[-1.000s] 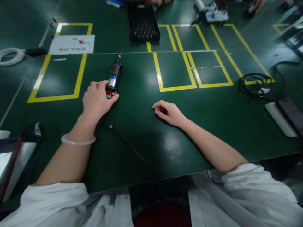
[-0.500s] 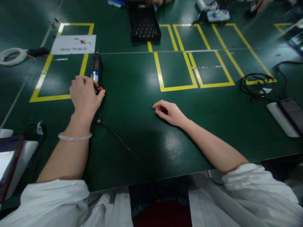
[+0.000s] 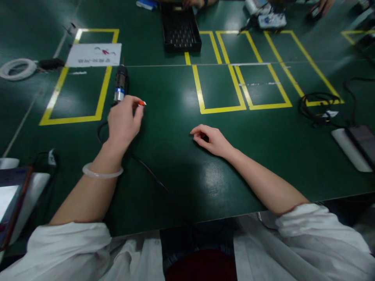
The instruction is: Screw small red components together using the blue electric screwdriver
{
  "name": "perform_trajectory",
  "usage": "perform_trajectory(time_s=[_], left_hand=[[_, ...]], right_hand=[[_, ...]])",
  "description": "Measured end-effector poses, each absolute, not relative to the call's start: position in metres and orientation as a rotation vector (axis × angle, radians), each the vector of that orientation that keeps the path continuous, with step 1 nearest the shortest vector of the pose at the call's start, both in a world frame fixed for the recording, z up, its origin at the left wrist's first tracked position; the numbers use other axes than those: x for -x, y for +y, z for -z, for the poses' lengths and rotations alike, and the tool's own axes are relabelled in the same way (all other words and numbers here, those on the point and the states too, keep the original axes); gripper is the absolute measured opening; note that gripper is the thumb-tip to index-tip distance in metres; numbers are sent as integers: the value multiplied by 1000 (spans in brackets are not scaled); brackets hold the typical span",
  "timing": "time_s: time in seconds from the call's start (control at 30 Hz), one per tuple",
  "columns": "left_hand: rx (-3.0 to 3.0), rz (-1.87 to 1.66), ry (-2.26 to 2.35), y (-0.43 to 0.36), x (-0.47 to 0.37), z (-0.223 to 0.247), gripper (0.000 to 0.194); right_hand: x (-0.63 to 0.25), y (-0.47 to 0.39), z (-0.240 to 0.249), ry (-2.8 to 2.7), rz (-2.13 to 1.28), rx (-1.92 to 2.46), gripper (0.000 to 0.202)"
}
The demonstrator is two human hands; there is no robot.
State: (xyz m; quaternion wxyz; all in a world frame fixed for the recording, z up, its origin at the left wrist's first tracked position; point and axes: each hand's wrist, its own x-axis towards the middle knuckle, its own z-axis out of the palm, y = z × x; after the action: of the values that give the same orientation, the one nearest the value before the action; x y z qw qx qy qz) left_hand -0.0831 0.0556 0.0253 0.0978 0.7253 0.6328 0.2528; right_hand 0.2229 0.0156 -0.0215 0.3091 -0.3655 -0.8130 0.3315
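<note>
My left hand [image 3: 124, 121] is closed, with a small orange piece with a white end [image 3: 142, 103] pinched between thumb and forefinger. Just beyond that hand lies an electric screwdriver [image 3: 120, 84], dark with a silver and blue band, its bit pointing away from me; the hand hides its rear part. A black cable [image 3: 150, 171] runs from under my left wrist toward the table's front edge. My right hand [image 3: 212, 140] rests on the green table [image 3: 164, 136], fingers loosely curled, thumb and forefinger slightly apart, and nothing shows in it.
Yellow tape [image 3: 222, 110] marks rectangles on the table. A white printed card [image 3: 93, 54] and a white ring-shaped roll [image 3: 18, 69] lie at left. A black tray [image 3: 181, 47] stands at the back, near another person's hand [image 3: 193, 3]. Coiled cable [image 3: 316, 105] and a phone-like device [image 3: 363, 140] are at right.
My left hand has moved right and slightly toward me, off the screwdriver's side, and now carries the small orange piece. My right hand stays in place.
</note>
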Motion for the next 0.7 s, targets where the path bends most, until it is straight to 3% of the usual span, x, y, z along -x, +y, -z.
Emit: perform_trajectory(time_s=[0.13, 0.23, 0.47, 0.7], left_hand=[[-1843, -685, 1221, 38, 35, -17, 41], [-1652, -613, 994, 23, 11, -10, 53], [-1542, -588, 908, 11, 1, -5, 54], [-1439, -658, 884, 11, -2, -5, 35]], right_hand=[[-223, 15, 22, -2119, -911, 932, 19], [-222, 14, 22, -2116, -955, 865, 29], [-221, 13, 17, -2130, -1006, 822, 14], [-222, 14, 20, -2059, -1013, 892, 19]])
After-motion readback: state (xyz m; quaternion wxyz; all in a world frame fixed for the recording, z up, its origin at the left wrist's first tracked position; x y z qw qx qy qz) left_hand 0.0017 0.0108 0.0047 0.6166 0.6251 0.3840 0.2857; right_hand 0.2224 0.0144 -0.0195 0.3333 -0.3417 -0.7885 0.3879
